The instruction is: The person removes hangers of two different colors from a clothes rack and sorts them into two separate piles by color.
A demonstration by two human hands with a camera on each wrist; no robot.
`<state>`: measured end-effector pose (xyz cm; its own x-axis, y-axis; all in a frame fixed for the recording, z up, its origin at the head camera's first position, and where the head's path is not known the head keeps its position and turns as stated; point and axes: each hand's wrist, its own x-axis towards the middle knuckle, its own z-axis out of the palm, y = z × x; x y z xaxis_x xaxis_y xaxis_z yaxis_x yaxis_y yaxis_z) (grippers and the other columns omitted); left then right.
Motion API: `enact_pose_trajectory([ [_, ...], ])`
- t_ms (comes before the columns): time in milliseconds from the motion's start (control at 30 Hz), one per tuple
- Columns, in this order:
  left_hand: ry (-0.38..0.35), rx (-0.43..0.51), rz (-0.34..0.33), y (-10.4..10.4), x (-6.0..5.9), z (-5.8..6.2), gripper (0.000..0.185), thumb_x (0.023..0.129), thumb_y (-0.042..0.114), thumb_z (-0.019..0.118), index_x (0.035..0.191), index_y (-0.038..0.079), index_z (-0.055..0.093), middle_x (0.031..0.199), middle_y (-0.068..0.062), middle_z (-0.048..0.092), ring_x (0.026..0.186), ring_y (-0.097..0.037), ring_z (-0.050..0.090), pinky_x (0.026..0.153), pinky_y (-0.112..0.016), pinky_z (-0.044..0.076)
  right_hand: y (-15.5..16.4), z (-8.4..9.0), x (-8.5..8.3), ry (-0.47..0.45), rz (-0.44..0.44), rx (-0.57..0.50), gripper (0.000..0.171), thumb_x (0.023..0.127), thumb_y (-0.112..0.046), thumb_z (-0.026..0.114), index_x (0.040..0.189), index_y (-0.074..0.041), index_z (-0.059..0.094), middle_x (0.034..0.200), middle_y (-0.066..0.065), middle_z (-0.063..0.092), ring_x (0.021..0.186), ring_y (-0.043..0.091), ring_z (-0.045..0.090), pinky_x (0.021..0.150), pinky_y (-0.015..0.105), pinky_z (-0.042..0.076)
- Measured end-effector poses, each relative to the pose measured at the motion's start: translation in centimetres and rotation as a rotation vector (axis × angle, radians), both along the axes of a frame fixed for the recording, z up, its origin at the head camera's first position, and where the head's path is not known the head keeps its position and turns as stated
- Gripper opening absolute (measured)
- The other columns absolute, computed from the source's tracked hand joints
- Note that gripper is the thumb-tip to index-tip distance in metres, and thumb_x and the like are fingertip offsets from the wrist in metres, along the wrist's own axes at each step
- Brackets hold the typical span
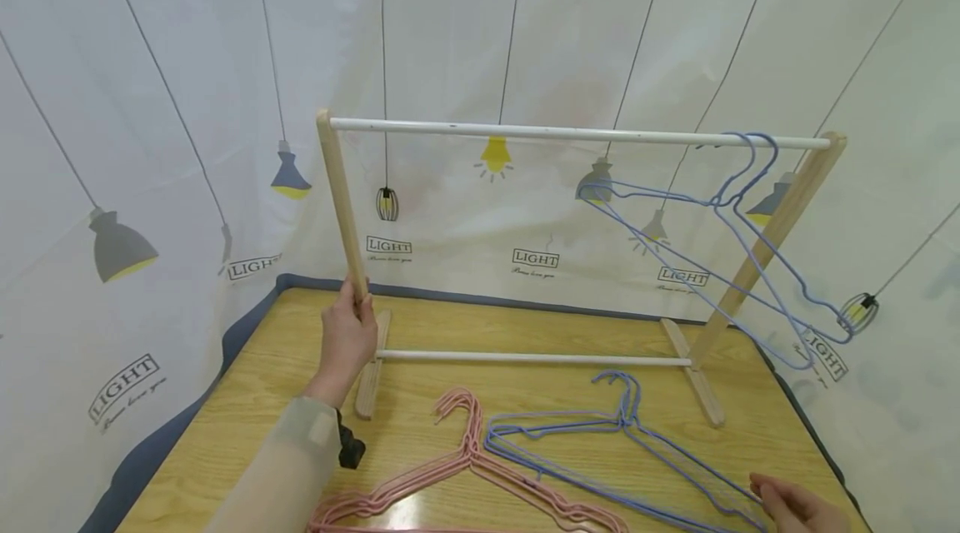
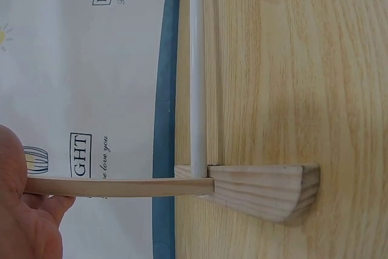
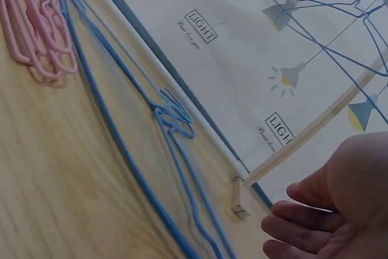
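Note:
My left hand point(image 1: 347, 337) point(image 2: 24, 210) grips the left upright point(image 1: 341, 200) point(image 2: 121, 187) of a small wooden rack, just above its foot point(image 2: 267, 189). The rack has a white top rail point(image 1: 562, 132) and a white lower rail point(image 1: 532, 358) point(image 2: 197, 71). Two blue wire hangers point(image 1: 750, 208) point(image 3: 327, 22) hang at the top rail's right end. More blue hangers point(image 1: 555, 426) point(image 3: 173, 119) lie on the table beside a pink pile point(image 1: 468, 450) point(image 3: 36, 34). My right hand point(image 1: 795, 508) point(image 3: 327, 210) hovers with relaxed fingers at the lying blue hangers' right end, holding nothing.
The rack stands on a wooden table point(image 1: 225, 416) with a dark blue edge. A white curtain point(image 1: 187, 100) printed with lamps and "LIGHT" labels closes in the back and both sides. The rack's right upright point(image 1: 772, 241) leans outward near the table's right edge.

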<state>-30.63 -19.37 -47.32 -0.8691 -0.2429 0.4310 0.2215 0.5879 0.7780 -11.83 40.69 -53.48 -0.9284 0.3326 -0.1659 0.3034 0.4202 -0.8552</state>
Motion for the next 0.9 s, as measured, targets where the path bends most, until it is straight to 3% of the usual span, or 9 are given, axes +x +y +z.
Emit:
enact_pose_trajectory([
  [67, -0.008, 0.003, 0.001, -0.1, -0.1, 0.0, 0.039, 0.11, 0.004, 0.054, 0.149, 0.005, 0.054, 0.123, -0.029, 0.07, 0.093, -0.036, 0.072, 0.071, -0.048, 0.057, -0.6, 0.9, -0.2, -0.016, -0.054, 0.018, 0.038, 0.108, -0.011, 0.058, 0.132, 0.018, 0.062, 0.107, 0.016, 0.078, 0.08, -0.006, 0.066, 0.073, 0.021, 0.057],
  [133, -0.018, 0.007, -0.001, -0.1, -0.1, 0.0, 0.04, 0.109, 0.003, 0.054, 0.149, 0.006, 0.054, 0.123, -0.029, 0.07, 0.094, -0.035, 0.072, 0.071, -0.047, 0.057, -1.1, 1.9, -0.3, 0.005, -0.15, -0.114, 0.031, 0.107, -0.007, 0.061, 0.128, 0.015, 0.067, 0.099, 0.007, 0.079, 0.079, -0.004, 0.069, 0.074, 0.023, 0.059],
  [233, -0.025, 0.007, -0.003, -0.1, 0.0, 0.0, 0.041, 0.109, 0.002, 0.053, 0.15, 0.007, 0.054, 0.123, -0.028, 0.07, 0.094, -0.035, 0.071, 0.07, -0.047, 0.057, -1.7, 3.5, -0.4, 0.101, -0.279, -0.333, 0.016, 0.104, -0.002, 0.065, 0.112, -0.004, 0.079, 0.09, -0.008, 0.078, 0.077, 0.001, 0.072, 0.073, 0.026, 0.06],
  [333, -0.026, 0.003, -0.008, -0.1, 0.1, 0.1, 0.042, 0.109, 0.003, 0.053, 0.151, 0.007, 0.053, 0.123, -0.029, 0.07, 0.093, -0.036, 0.071, 0.07, -0.047, 0.056, -2.2, 5.3, -0.5, 0.224, -0.336, -0.468, 0.029, 0.099, 0.003, 0.071, 0.099, -0.025, 0.079, 0.087, -0.013, 0.077, 0.077, 0.004, 0.075, 0.071, 0.026, 0.06],
  [433, -0.031, 0.006, -0.011, -0.1, 0.2, 0.1, 0.042, 0.109, 0.003, 0.052, 0.151, 0.007, 0.053, 0.123, -0.03, 0.069, 0.091, -0.037, 0.071, 0.069, -0.047, 0.056, -2.5, 7.2, -0.8, 0.302, -0.304, -0.462, 0.033, 0.097, -0.002, 0.076, 0.123, -0.021, 0.073, 0.095, -0.018, 0.076, 0.081, 0.0, 0.074, 0.072, 0.021, 0.059],
  [500, -0.035, 0.009, -0.01, -0.1, 0.2, 0.1, 0.042, 0.109, 0.003, 0.052, 0.151, 0.007, 0.053, 0.124, -0.031, 0.069, 0.092, -0.036, 0.071, 0.069, -0.046, 0.056, -2.8, 8.4, -1.3, 0.354, -0.276, -0.435, 0.051, 0.096, -0.005, 0.078, 0.144, -0.014, 0.062, 0.1, -0.02, 0.075, 0.085, -0.002, 0.073, 0.073, 0.018, 0.057],
  [567, -0.035, 0.01, -0.009, -0.1, 0.2, 0.1, 0.042, 0.109, 0.002, 0.051, 0.151, 0.007, 0.053, 0.125, -0.031, 0.069, 0.093, -0.036, 0.071, 0.07, -0.046, 0.056, -3.0, 9.5, -1.9, 0.424, -0.244, -0.406, 0.066, 0.096, -0.005, 0.079, 0.155, -0.004, 0.05, 0.105, -0.02, 0.074, 0.09, -0.004, 0.072, 0.076, 0.015, 0.055],
  [733, -0.017, 0.006, 0.0, -0.1, 0.1, 0.0, 0.042, 0.108, 0.001, 0.053, 0.15, 0.005, 0.054, 0.123, -0.03, 0.07, 0.093, -0.036, 0.071, 0.069, -0.046, 0.057, -3.1, 11.8, -3.6, 0.635, -0.107, -0.425, 0.061, 0.095, 0.008, 0.074, 0.152, 0.003, 0.052, 0.114, -0.01, 0.076, 0.101, 0.001, 0.072, 0.082, 0.014, 0.053],
  [900, -0.005, 0.001, 0.01, 0.0, 0.1, 0.1, 0.04, 0.108, 0.001, 0.054, 0.148, 0.005, 0.056, 0.119, -0.029, 0.071, 0.09, -0.035, 0.071, 0.068, -0.046, 0.056, -3.7, 13.3, -4.8, 0.767, 0.057, -0.507, 0.053, 0.095, 0.017, 0.067, 0.146, 0.006, 0.057, 0.119, -0.001, 0.077, 0.108, 0.008, 0.073, 0.087, 0.02, 0.053],
])
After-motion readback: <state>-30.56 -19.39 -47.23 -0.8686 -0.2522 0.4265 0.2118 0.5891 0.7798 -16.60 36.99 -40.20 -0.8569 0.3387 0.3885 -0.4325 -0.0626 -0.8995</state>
